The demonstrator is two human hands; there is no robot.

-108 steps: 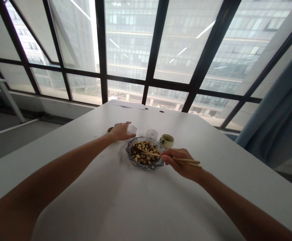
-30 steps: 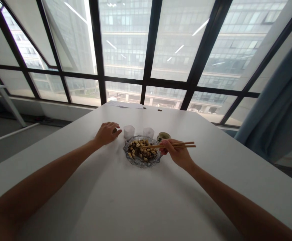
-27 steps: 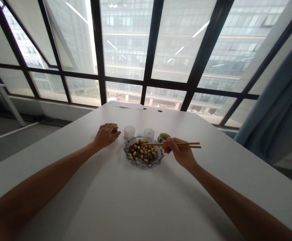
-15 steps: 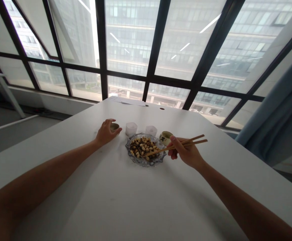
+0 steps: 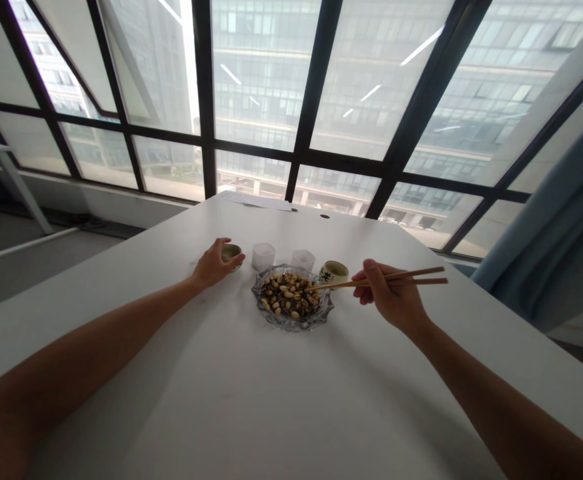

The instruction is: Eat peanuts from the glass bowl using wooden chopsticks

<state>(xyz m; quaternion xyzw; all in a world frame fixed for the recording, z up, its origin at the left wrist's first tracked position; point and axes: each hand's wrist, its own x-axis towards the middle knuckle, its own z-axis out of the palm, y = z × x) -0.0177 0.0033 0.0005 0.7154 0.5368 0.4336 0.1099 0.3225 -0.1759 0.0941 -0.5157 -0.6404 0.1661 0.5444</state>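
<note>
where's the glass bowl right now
In the head view, the glass bowl sits near the centre, between left hand and right hand, nearer the camera than two whitish containers.

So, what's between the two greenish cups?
In the head view, a whitish container and a second whitish container stand between the left cup and the right cup. A glass bowl sits nearer the camera.
</note>
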